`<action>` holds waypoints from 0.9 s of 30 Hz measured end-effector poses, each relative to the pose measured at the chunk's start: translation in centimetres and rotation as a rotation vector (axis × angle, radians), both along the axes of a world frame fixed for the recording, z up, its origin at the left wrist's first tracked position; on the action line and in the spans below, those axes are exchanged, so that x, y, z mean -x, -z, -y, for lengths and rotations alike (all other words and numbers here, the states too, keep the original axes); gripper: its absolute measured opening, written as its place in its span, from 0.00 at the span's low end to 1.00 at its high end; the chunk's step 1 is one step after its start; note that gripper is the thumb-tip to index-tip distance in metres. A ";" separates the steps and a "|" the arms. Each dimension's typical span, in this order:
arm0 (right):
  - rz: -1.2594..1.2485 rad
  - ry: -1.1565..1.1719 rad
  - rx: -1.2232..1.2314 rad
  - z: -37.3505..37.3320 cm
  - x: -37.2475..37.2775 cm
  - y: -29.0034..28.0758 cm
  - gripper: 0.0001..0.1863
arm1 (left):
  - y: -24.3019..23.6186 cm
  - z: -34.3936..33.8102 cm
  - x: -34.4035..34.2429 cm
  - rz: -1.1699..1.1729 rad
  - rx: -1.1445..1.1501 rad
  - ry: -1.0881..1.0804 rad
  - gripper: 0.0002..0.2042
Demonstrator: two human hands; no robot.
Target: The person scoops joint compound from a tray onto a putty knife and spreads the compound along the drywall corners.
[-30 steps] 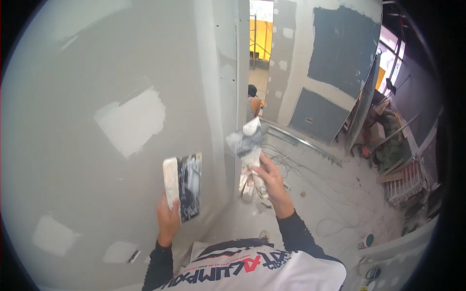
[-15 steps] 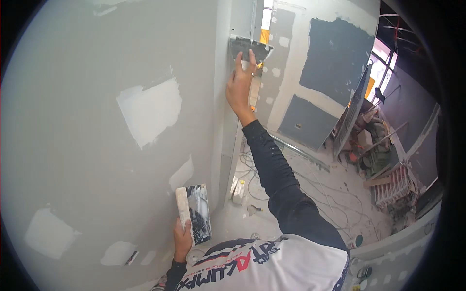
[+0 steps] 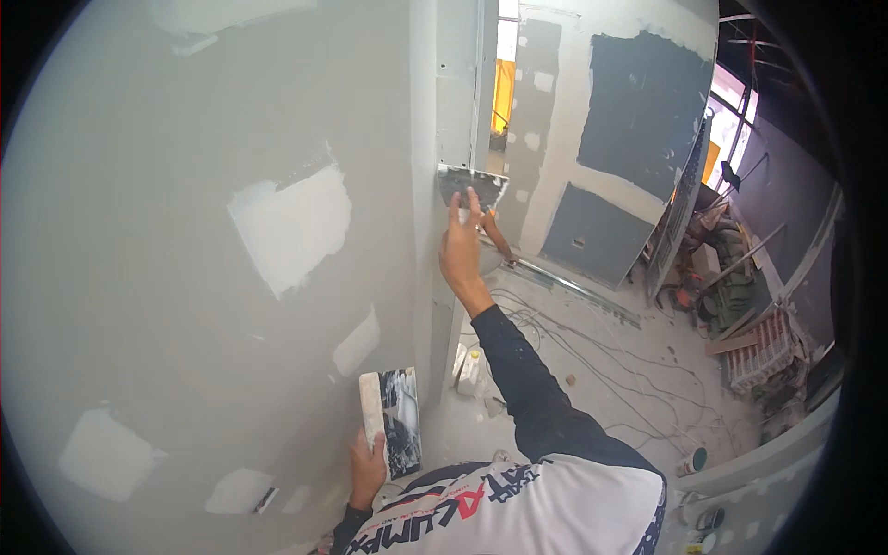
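Note:
My right hand (image 3: pixel 463 259) is raised at the end of the grey wall (image 3: pixel 185 333), closed round a wide putty knife (image 3: pixel 472 183). Two fingers press on the knife's dark blade, which has white compound along its far edge and lies across the narrow end face (image 3: pixel 454 116) of the wall. Lower and to the left, my left hand (image 3: pixel 368 470) grips a plastering trowel (image 3: pixel 401 421) by its pale, crusted handle. White compound is smeared over the trowel's dark plate. Part of the putty knife's handle is hidden by my palm.
White patches (image 3: pixel 291 227) mark the wall on the left. Across the opening stands a partly coated panel (image 3: pixel 647 111). Cables (image 3: pixel 601 356) and a metal channel (image 3: pixel 578 291) lie on the floor, beside a white bottle (image 3: pixel 470 375). Piled building material (image 3: pixel 740 277) fills the right.
My right hand and the putty knife have slid down the end face, uncovering the part above. The left hand with the trowel has shifted slightly right and down in the view.

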State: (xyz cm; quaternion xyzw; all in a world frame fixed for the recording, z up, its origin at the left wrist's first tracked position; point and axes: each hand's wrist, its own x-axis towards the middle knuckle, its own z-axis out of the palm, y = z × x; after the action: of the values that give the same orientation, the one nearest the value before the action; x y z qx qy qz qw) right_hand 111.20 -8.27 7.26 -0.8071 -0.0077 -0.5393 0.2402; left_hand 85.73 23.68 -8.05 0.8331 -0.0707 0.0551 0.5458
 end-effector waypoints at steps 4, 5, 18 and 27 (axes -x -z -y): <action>0.300 0.149 0.220 1.9 1.0 -7.7 0.41 | 1.3 -0.1 0.2 -0.015 -0.003 -0.051 0.17; 0.338 0.136 0.244 2.5 0.6 -11.0 0.40 | 1.6 -0.3 0.2 -0.025 -0.008 -0.049 0.17; 0.169 0.145 0.256 2.7 -3.0 -17.1 0.38 | 1.2 -0.2 -0.7 0.022 0.038 0.026 0.14; -0.180 0.109 0.232 -0.2 0.2 2.3 0.42 | 1.2 0.0 -1.7 0.013 -0.017 0.073 0.15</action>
State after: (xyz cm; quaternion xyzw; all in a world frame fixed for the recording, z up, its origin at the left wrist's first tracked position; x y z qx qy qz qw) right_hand 111.04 -8.02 4.97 -0.8737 -0.0047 -0.4725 0.1156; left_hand 87.40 23.73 -9.28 0.8343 -0.1050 0.0398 0.5397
